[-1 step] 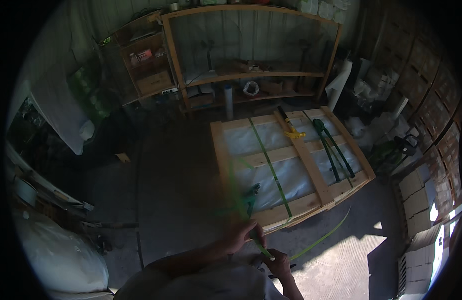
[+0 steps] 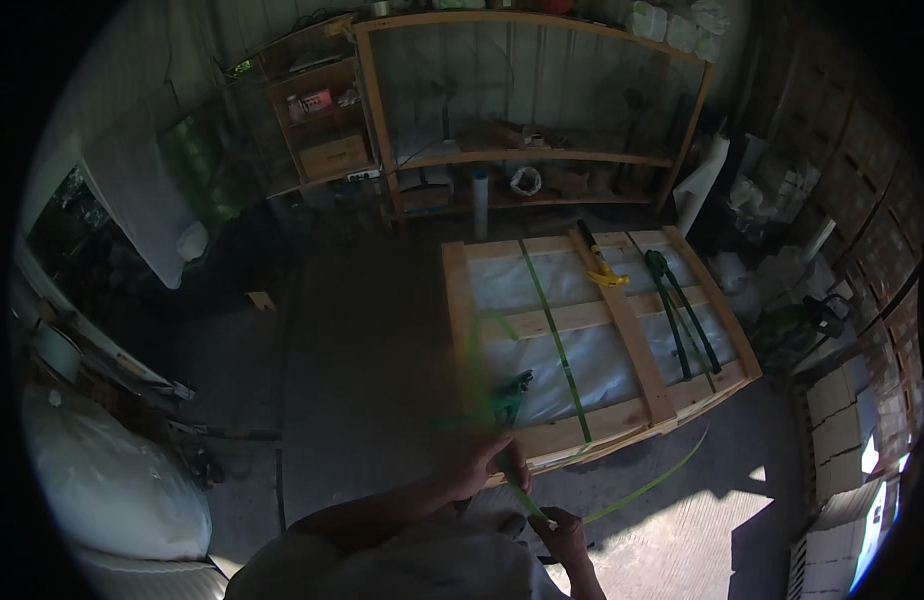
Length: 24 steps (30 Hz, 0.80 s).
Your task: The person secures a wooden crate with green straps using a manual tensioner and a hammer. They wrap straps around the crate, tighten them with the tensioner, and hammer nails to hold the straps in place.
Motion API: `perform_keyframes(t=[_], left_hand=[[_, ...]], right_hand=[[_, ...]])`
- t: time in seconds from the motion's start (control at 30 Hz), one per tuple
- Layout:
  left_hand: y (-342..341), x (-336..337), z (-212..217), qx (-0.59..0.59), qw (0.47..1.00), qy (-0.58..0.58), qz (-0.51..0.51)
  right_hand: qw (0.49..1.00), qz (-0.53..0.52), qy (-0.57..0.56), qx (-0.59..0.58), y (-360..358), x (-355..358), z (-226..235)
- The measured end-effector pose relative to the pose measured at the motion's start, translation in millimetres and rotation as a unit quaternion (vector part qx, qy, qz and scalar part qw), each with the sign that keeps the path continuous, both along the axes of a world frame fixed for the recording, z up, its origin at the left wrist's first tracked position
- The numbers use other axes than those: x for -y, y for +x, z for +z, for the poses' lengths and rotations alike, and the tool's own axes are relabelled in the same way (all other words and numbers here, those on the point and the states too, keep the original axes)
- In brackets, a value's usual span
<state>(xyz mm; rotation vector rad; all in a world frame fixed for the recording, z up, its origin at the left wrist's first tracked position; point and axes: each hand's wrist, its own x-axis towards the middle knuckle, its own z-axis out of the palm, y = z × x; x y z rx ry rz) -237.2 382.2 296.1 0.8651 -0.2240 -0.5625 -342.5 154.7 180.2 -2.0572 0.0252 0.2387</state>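
Both hands, left hand point(image 2: 479, 462) and right hand point(image 2: 559, 532), close their fingers on a green strap point(image 2: 522, 495). Beyond lies a wooden crate point(image 2: 597, 315) bearing a yellow-handled tool point(image 2: 604, 270). White boxes point(image 2: 832, 465) stack at right.

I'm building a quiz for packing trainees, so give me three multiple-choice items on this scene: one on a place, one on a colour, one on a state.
1. Where does the yellow-handled tool lie?
A. On the wooden crate
B. On the shelf unit
C. On the floor

2. What colour is the strap running across the crate?
A. Red
B. Green
C. White

3. What are the two hands doing?
A. Both hang free
B. Both grip the strap
C. One rests on the shelf

Answers:
1. A: it rests on a slat of the wooden crate, near the far edge.
2. B: the band over the white wrapping is green.
3. B: the left hand and right hand each close on the loose green strap below the crate's near edge.
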Motion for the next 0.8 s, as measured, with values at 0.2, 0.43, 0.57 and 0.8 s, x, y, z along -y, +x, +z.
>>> perform_keyframes(t=[0.2,0.43,0.57,0.8], left_hand=[[-9,-98,52,0.016,0.933,-0.057,0.354],[-57,-155,11,-0.076,0.817,-0.131,0.557],[-72,-115,-36,-0.077,0.866,-0.158,0.468],[-93,-33,-113,-0.231,0.933,-0.188,0.202]], right_hand=[[0.969,0.101,-0.225,0.005,-32,176,-115],[0.939,0.104,-0.309,-0.107,14,201,-118],[0.935,0.105,-0.339,0.011,31,128,-95],[0.924,0.084,-0.372,-0.012,6,78,-67]])
